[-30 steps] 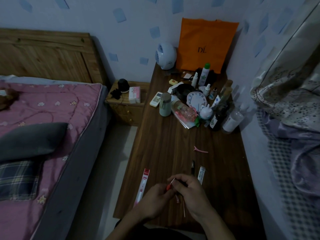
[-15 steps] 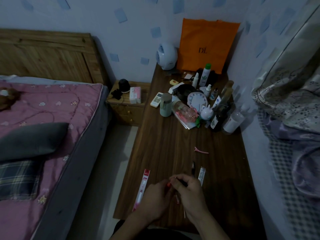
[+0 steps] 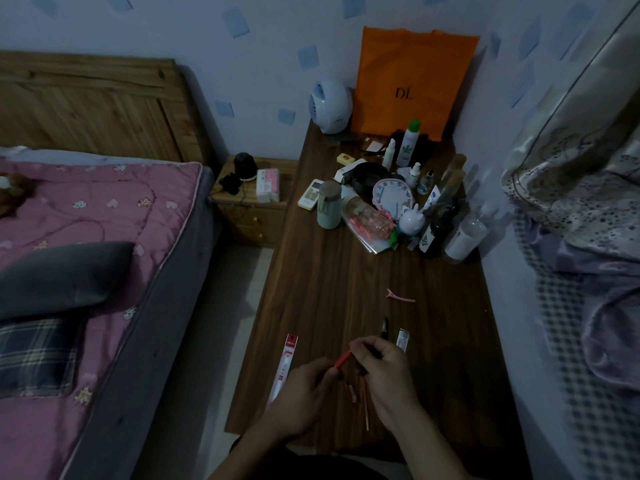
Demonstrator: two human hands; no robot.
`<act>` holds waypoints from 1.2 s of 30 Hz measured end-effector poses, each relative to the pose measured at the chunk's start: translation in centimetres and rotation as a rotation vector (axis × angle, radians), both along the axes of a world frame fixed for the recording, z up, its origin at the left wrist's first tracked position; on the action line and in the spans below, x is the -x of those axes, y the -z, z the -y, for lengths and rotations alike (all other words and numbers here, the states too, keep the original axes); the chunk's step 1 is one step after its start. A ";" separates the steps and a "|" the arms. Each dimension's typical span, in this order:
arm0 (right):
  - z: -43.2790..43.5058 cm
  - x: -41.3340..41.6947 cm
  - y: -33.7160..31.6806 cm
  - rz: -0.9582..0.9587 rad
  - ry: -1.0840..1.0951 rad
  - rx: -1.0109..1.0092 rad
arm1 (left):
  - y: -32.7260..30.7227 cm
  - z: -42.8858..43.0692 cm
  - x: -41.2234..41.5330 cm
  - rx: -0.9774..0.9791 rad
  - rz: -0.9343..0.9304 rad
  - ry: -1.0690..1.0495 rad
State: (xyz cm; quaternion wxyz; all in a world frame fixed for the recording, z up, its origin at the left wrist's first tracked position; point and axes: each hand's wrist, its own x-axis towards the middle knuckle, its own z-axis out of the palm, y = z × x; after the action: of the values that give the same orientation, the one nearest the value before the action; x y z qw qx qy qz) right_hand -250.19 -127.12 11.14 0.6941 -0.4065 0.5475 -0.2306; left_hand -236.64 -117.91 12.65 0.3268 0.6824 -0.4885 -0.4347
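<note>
Over the near end of the dark wooden table (image 3: 329,289), both hands hold a thin red pen (image 3: 343,359). My left hand (image 3: 304,396) pinches its lower left end. My right hand (image 3: 384,375) grips the upper end with curled fingers, and a dark part of the pen shows between them. Under the hands lie a thin stick-like refill (image 3: 365,410) and a small dark piece (image 3: 352,393). A long red and white package (image 3: 283,368) lies just left of my left hand.
A small black item (image 3: 385,327), a white packet (image 3: 402,338) and a pink hair clip (image 3: 400,296) lie beyond the hands. Bottles, a clock, a fan (image 3: 329,105) and an orange bag (image 3: 412,84) crowd the far end. A bed (image 3: 86,271) stands left, bedding right.
The hands have stayed over the same spot. The red pen now shows longer between them, and my right hand has shifted slightly to the right.
</note>
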 end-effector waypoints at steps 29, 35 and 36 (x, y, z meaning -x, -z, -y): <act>-1.8 11.7 11.3 -0.811 -0.218 0.212 | 12.5 0.1 -1.6 -0.499 0.296 -0.136; -3.3 11.7 13.4 -0.850 -0.374 0.251 | 13.3 -0.2 -1.7 -0.519 0.343 -0.133; -3.4 11.4 13.7 -0.851 -0.395 0.263 | 13.3 -0.1 -1.6 -0.524 0.354 -0.134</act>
State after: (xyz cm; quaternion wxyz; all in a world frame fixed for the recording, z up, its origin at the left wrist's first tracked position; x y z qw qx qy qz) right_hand -261.56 -123.71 -2.51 0.3820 -0.6450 0.6614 0.0250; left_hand -235.06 -117.77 -0.68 0.0779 0.8389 -0.3631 -0.3979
